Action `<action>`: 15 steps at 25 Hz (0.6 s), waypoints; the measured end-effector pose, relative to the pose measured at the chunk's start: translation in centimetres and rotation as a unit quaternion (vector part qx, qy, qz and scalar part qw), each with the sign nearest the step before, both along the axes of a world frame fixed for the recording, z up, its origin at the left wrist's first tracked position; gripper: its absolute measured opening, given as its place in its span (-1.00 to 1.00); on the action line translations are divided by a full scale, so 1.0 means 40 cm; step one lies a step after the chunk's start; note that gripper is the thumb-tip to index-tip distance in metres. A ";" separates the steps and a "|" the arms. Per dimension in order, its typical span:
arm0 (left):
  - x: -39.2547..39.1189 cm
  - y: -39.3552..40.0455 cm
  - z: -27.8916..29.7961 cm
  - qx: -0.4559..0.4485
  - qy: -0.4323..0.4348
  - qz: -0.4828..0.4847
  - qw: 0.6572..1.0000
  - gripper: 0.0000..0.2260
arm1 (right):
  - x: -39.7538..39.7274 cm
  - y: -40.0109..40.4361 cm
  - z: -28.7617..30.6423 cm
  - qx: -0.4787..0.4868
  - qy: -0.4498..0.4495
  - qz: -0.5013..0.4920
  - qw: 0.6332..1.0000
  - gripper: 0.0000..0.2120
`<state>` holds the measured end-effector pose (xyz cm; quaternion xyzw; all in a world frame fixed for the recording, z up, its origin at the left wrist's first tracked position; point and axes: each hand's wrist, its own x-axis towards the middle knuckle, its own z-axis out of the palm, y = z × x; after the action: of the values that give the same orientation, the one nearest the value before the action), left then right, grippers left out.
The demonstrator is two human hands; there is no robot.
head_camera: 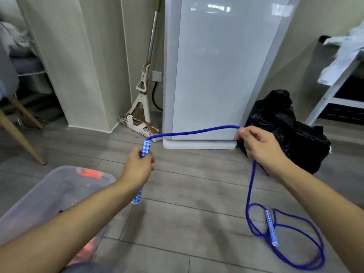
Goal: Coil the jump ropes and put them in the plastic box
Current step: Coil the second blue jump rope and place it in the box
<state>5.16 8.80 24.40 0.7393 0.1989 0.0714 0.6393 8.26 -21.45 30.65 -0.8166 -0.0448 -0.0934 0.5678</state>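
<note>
Clear plastic box (39,196) sits lower left, with something orange showing blurry through it. Left hand (137,166) is wrapped around the checkered handle (146,148) mid-frame; right hand (260,148) pinches the blue rope (197,132), which trails to loops and a second handle (271,227) lower right.

Both forearms (78,219) bare, no sleeves or jewellery.

Single head view, looking forward-down over floor (177,194), close range.
</note>
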 end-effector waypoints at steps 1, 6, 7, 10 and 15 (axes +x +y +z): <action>-0.007 -0.008 -0.004 0.020 0.026 -0.047 0.998 -0.91 | 0.014 0.008 0.061 0.010 -0.029 -0.013 0.999 -0.74; -0.059 -0.076 0.050 -0.028 0.038 -0.293 0.955 -0.83 | 0.006 0.139 0.199 -0.043 -0.100 0.011 0.994 -0.76; -0.067 -0.085 0.059 -0.038 0.030 -0.333 0.942 -0.77 | -0.004 0.157 0.182 -0.076 -0.112 0.014 0.991 -0.77; -0.071 -0.104 0.061 -0.062 -0.015 -0.366 0.928 -0.66 | -0.023 0.155 0.116 -0.110 -0.106 -0.010 0.988 -0.76; -0.026 -0.084 0.069 -0.133 -0.067 -0.111 0.983 -0.70 | -0.045 0.061 0.052 -0.131 -0.041 0.024 0.990 -0.74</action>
<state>4.14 5.43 27.15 0.6588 0.0797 0.0218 0.7477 6.47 -19.01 32.73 -0.8780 -0.1001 -0.1066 0.4559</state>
